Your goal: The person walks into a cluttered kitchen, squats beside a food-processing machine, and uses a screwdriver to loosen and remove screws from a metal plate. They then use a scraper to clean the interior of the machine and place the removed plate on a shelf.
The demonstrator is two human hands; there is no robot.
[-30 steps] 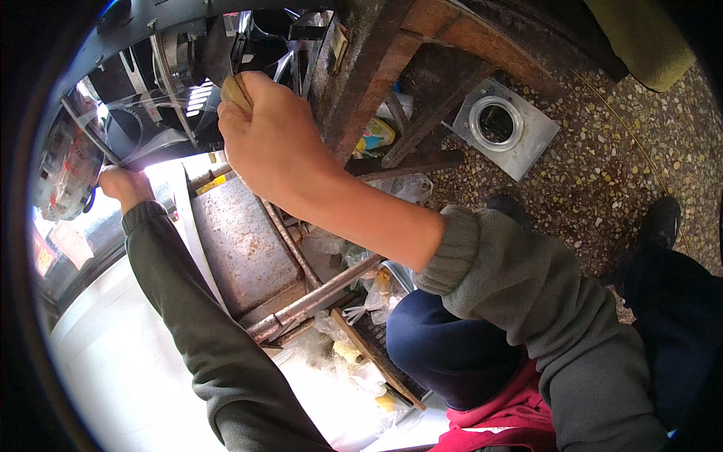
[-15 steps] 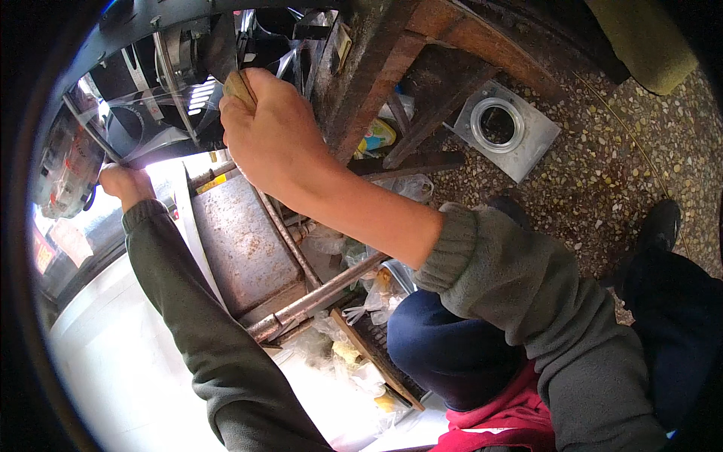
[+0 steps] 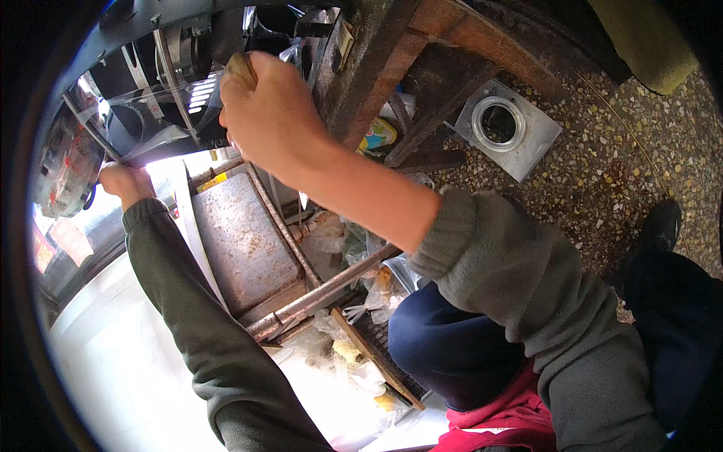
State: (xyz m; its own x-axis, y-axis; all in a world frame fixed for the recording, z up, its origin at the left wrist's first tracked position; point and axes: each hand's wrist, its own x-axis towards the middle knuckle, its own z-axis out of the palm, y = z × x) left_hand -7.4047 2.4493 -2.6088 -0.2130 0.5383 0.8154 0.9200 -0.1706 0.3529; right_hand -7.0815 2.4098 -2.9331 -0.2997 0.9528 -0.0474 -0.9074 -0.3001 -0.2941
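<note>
My right hand (image 3: 275, 113) is closed round the brownish handle (image 3: 241, 69) of what looks like a scraper. Its wide dark blade (image 3: 226, 34) reaches up among the fittings of a tilted black appliance (image 3: 169, 124), perhaps a gas stove seen from below. Thin metal rods cross the appliance, and loose clear film (image 3: 162, 139) hangs over part of it. At its lower left edge, my left hand (image 3: 126, 183) grips the rim, most of its fingers hidden behind it. Beside that hand is a plastic-wrapped round part (image 3: 69, 175).
Below stands a rusty metal frame (image 3: 324, 294) with a stained metal box (image 3: 245, 241). Plastic bags (image 3: 380, 294) and scraps lie near my knee. A dark wooden stand (image 3: 376, 83) is right of the appliance. On the pebbled floor (image 3: 602, 151) lies a square metal plate (image 3: 497, 124) with a round opening.
My right hand has risen slightly with the scraper, its blade moving farther up into the appliance. My left hand stays at the rim.
</note>
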